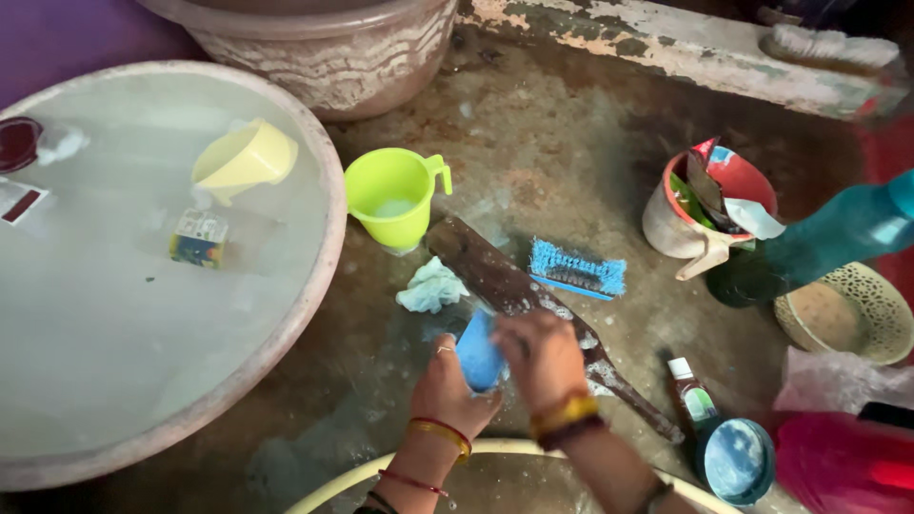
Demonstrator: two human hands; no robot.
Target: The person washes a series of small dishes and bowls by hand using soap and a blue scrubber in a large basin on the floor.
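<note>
My left hand (pixel 446 385) grips a blue bar of soap (pixel 478 354) low in the middle of the view. My right hand (pixel 541 357) is closed beside it, resting on the soap and on a long dark wooden paddle (pixel 495 271) that lies slanted on the wet floor. Both wrists wear bangles. A small pale green cloth (pixel 431 287) lies just left of the paddle. A blue scrub brush (pixel 577 269) sits to its right.
A large round basin of cloudy water (pixel 319 190) fills the left, with a yellow jug (pixel 245 159) floating in it. A green mug (pixel 392 198), a red-rimmed pot (pixel 666 224), a teal bottle (pixel 843 233), a small bottle (pixel 692 395) and a blue bowl (pixel 735 461) stand around.
</note>
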